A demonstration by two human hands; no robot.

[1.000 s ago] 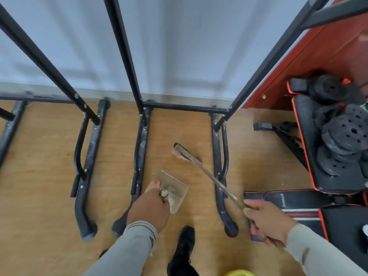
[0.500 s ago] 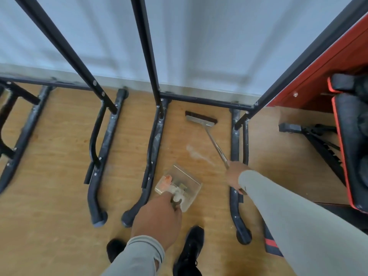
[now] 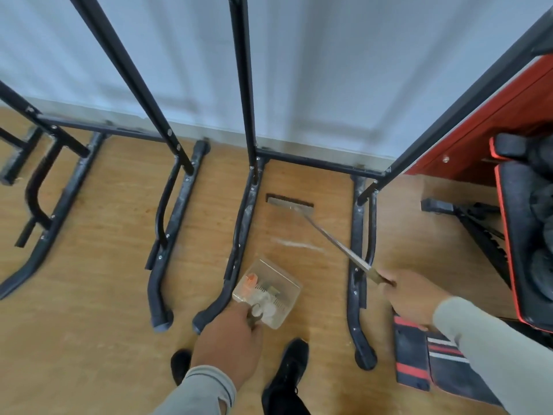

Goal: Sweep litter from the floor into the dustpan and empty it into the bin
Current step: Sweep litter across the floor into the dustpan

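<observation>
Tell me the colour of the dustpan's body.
The dustpan is clear, see-through plastic, with litter showing inside; the head view, the only one, shows it.

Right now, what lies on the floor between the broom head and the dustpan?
A pale dust streak on bare wooden floor, in the head view.

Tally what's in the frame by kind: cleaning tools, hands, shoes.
Cleaning tools: 2, the brush and the clear dustpan
Hands: 2, the left hand on the dustpan handle and the right hand on the brush handle
Shoes: 2, black
Total: 6
</observation>
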